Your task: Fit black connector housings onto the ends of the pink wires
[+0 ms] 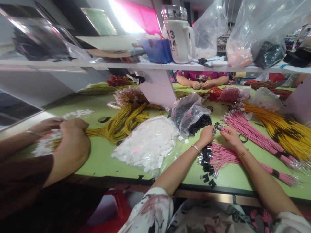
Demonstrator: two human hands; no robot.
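In the head view my left hand (207,135) is closed in a pinch; what sits at its fingertips is too small to make out. Close beside it, my right hand (230,138) grips a pink wire (224,130) near the wire's end. Under and between my hands lies a bundle of pink wires (220,155), many ends bearing black plastic connectors (207,161) in a loose row. Just beyond my hands, an open clear bag of black connectors (202,123) spills some onto the green table.
Left of me stands a bag of white connectors (148,142). Thicker pink (252,134) and yellow wire bundles (289,129) lie at right. A co-worker's hands (73,129) hold yellow wires (121,124) at left; another person (202,79) sits opposite. A shelf (136,67) with a mug (179,42) crosses above.
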